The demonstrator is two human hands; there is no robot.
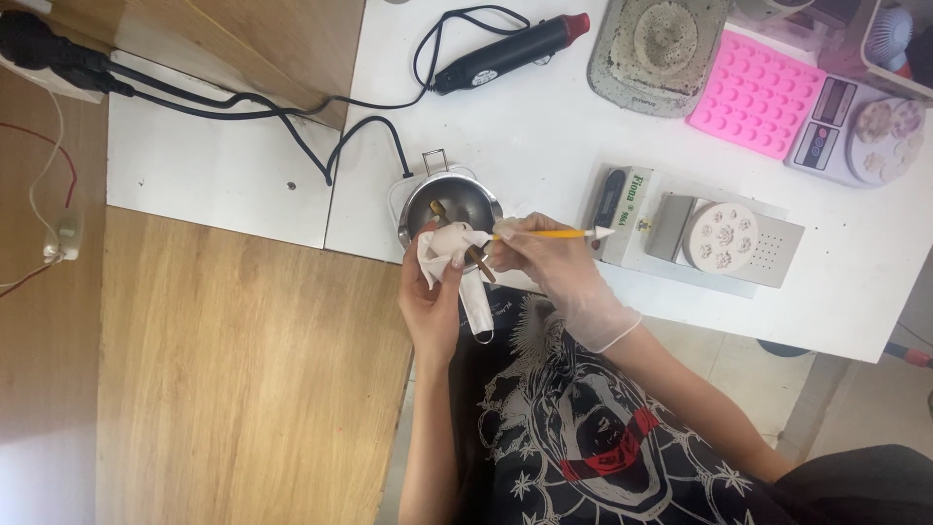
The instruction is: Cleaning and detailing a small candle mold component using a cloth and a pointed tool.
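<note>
Up close, the left hand (434,297) is clenched around a crumpled white tissue (449,243) over the small metal pot (449,202). Meanwhile the gloved right hand (554,272) pinches a thin yellow stick (549,233).

The crumpled white tissue (449,243) in the left hand (434,292) covers part of the small round metal pot (449,202), so the pot's near rim is hidden. Whatever the thin yellow stick (549,233) touches at its tip is hidden behind the fingers of the gloved right hand (559,272). The pot's contents are too dark to tell. The grey digital scale (855,131) runs off the right edge, and the round stone-grey dish (659,49) off the top.
</note>
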